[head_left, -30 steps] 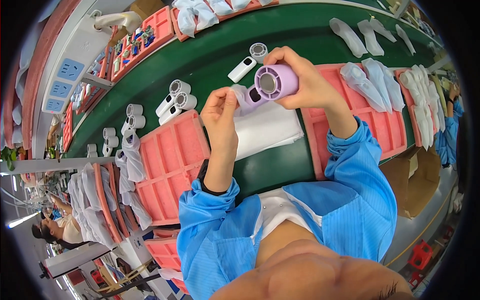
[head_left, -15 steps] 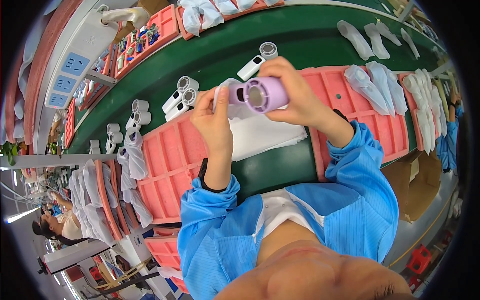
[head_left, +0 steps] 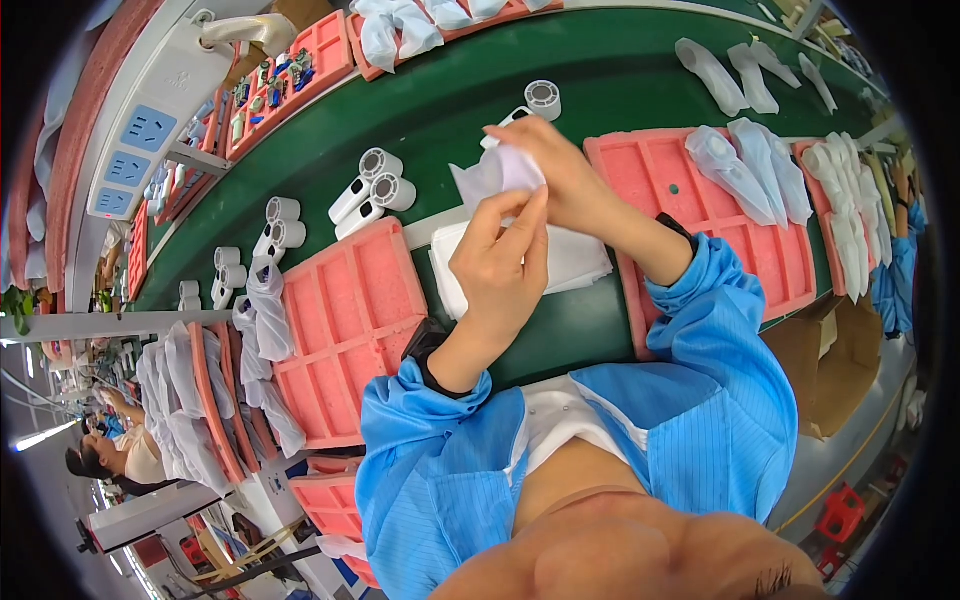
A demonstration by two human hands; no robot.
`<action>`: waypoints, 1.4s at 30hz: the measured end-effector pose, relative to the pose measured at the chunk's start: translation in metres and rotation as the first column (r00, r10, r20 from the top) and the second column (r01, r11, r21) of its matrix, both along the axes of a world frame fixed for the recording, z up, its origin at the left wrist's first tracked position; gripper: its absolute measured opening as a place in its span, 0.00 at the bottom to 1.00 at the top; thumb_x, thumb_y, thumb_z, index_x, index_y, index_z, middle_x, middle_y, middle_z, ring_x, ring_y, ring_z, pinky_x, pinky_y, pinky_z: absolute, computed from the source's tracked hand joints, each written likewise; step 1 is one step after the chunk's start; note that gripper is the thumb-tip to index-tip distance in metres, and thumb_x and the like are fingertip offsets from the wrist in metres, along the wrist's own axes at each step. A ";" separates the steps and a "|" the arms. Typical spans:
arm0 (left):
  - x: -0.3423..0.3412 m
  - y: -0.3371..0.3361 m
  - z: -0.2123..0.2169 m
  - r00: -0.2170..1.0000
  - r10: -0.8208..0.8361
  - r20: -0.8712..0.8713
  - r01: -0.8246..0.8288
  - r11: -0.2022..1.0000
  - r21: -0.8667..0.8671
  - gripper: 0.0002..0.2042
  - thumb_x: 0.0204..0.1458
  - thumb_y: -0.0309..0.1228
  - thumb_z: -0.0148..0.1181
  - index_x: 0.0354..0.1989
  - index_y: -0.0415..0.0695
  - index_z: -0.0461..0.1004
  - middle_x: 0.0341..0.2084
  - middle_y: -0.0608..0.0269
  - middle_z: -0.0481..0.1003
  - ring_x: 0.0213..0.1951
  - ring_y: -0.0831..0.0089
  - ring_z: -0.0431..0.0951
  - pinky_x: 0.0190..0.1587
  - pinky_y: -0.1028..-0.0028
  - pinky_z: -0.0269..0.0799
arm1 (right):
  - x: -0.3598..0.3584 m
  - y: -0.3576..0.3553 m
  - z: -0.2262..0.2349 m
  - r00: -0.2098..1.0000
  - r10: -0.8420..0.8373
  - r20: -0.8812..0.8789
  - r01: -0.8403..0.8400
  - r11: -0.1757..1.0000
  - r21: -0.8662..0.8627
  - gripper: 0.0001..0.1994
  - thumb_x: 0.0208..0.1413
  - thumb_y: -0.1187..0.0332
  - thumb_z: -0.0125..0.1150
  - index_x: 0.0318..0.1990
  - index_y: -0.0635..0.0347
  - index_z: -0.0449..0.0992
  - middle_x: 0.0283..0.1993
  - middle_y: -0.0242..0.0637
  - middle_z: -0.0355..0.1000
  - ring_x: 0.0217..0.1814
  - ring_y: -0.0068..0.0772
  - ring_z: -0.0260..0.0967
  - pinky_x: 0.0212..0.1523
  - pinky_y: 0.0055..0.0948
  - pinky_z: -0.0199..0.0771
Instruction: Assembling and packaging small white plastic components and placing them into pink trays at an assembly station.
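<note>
In the head view, a crumpled, translucent, lilac-tinted white pouch [head_left: 486, 180] is being held above a stack of flat white sheets [head_left: 572, 262], the left hand [head_left: 503, 258] and right hand [head_left: 562, 178] being closed together on it; its contents cannot be told. Bagged pieces [head_left: 750, 172] are already being borne by a pink gridded tray [head_left: 632, 165]; smooth, white, round-headed devices [head_left: 351, 200] are being left unbagged on the green tabletop [head_left: 450, 110].

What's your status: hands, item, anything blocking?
Right hand holds lilac-tinted translucent bag; left hand at its near edge. Contents hidden. White sheet stack close by; no visible obstruction.
</note>
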State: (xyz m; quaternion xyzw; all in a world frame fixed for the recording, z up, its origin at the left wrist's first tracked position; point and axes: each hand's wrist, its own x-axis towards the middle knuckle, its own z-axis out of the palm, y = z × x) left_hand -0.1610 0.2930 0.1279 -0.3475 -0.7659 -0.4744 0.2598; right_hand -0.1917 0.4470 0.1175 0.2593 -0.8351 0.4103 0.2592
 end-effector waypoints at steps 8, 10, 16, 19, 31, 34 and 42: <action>-0.031 -0.004 -0.001 0.987 0.143 0.075 -0.144 0.989 0.019 0.27 0.38 0.19 0.66 0.52 0.44 0.71 0.52 0.52 0.62 0.43 0.61 0.73 0.39 0.70 0.73 | 0.020 -0.009 0.015 0.805 0.491 0.333 -0.218 0.767 -0.603 0.33 0.39 0.77 0.61 0.59 0.61 0.61 0.56 0.43 0.61 0.55 0.38 0.63 0.50 0.33 0.67; -0.043 -0.020 0.000 0.974 -0.102 0.200 0.074 0.987 0.145 0.25 0.38 0.20 0.67 0.49 0.44 0.72 0.52 0.52 0.62 0.48 0.62 0.70 0.44 0.69 0.70 | 0.016 -0.005 0.019 0.894 0.360 0.265 -0.212 0.863 -0.458 0.33 0.39 0.77 0.61 0.58 0.61 0.61 0.55 0.43 0.63 0.54 0.38 0.64 0.49 0.32 0.68; -0.041 -0.035 0.011 0.719 -0.654 0.235 0.454 0.698 0.555 0.21 0.35 0.25 0.72 0.42 0.44 0.74 0.50 0.54 0.64 0.53 0.63 0.66 0.51 0.67 0.65 | 0.004 0.008 -0.002 0.843 0.368 0.393 -0.343 0.930 -0.136 0.27 0.40 0.77 0.62 0.53 0.62 0.65 0.44 0.44 0.71 0.43 0.43 0.72 0.41 0.32 0.72; -0.036 -0.034 0.011 0.966 -0.047 0.254 -0.077 0.886 0.458 0.19 0.35 0.28 0.73 0.37 0.43 0.75 0.49 0.54 0.64 0.54 0.60 0.64 0.52 0.66 0.62 | 0.008 0.004 0.008 0.972 -0.075 0.223 0.057 0.995 0.085 0.25 0.40 0.76 0.64 0.50 0.63 0.67 0.38 0.45 0.72 0.39 0.48 0.72 0.37 0.35 0.72; -0.046 -0.040 -0.009 0.960 -0.072 0.270 -0.068 0.878 0.474 0.07 0.45 0.23 0.66 0.31 0.38 0.74 0.46 0.61 0.66 0.48 0.68 0.67 0.48 0.70 0.63 | 0.025 -0.001 0.017 0.888 0.081 0.453 -0.033 0.993 -0.112 0.14 0.46 0.71 0.62 0.39 0.66 0.67 0.36 0.46 0.70 0.35 0.44 0.71 0.35 0.35 0.70; -0.052 -0.043 -0.003 0.876 -0.248 0.414 -0.105 0.740 0.665 0.05 0.48 0.22 0.63 0.31 0.37 0.74 0.45 0.63 0.65 0.45 0.72 0.67 0.47 0.73 0.64 | 0.029 0.001 0.023 0.759 0.284 0.586 -0.186 0.957 -0.224 0.17 0.48 0.71 0.61 0.45 0.66 0.66 0.39 0.43 0.70 0.38 0.35 0.69 0.39 0.30 0.69; -0.028 -0.060 0.024 0.690 -0.436 0.577 -0.146 0.697 0.702 0.08 0.53 0.30 0.61 0.36 0.39 0.73 0.31 0.70 0.70 0.35 0.82 0.67 0.38 0.79 0.64 | 0.036 0.011 0.024 0.649 0.398 0.649 -0.390 0.906 -0.166 0.27 0.50 0.69 0.58 0.59 0.67 0.62 0.52 0.33 0.66 0.53 0.26 0.62 0.55 0.26 0.59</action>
